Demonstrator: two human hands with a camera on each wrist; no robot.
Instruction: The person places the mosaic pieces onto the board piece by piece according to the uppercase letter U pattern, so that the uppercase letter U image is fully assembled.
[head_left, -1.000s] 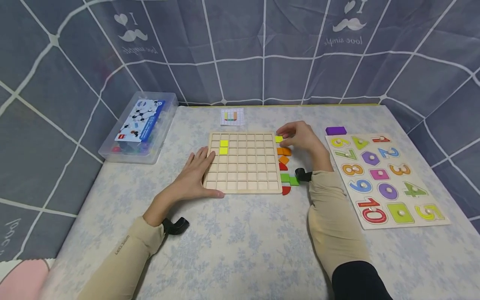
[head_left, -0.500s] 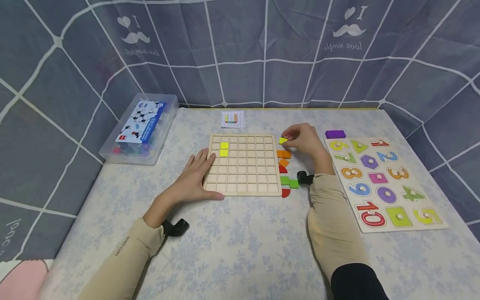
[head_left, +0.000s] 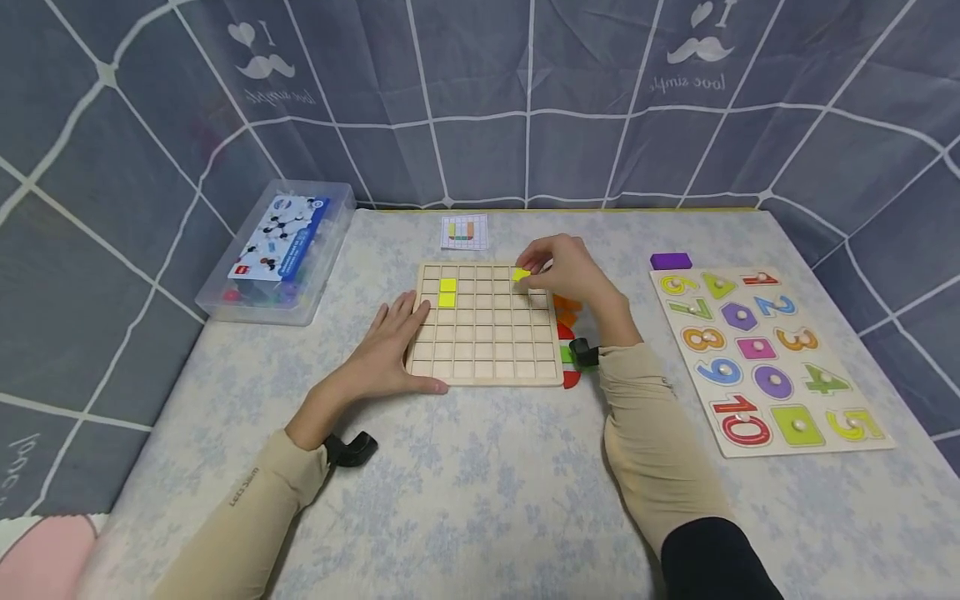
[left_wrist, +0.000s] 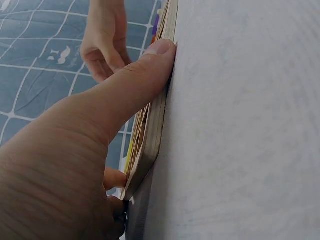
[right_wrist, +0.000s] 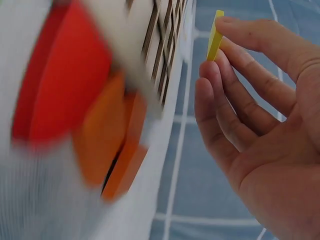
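A wooden grid board (head_left: pixel 483 342) lies on the table, with two yellow square tiles (head_left: pixel 447 292) set one below the other near its upper left. My left hand (head_left: pixel 381 354) rests spread along the board's left side; in the left wrist view its thumb (left_wrist: pixel 145 67) presses the board's edge. Above the board's upper right part, my right hand (head_left: pixel 566 271) pinches another yellow square tile (right_wrist: pixel 216 37) between thumb and fingers. Orange tiles (head_left: pixel 567 310), red quarter-round pieces (head_left: pixel 572 379) and green tiles (head_left: pixel 566 355) lie along the right edge, partly hidden by the right arm.
A small pattern card (head_left: pixel 464 232) lies behind the board. At the left stands a clear plastic box (head_left: pixel 277 258) with a printed sheet. On the right lie a number puzzle board (head_left: pixel 772 367) and a purple block (head_left: pixel 671 261).
My right hand has lifted the yellow tile from beside the board and carried it left over the board's upper right squares. The left hand has stayed in place.
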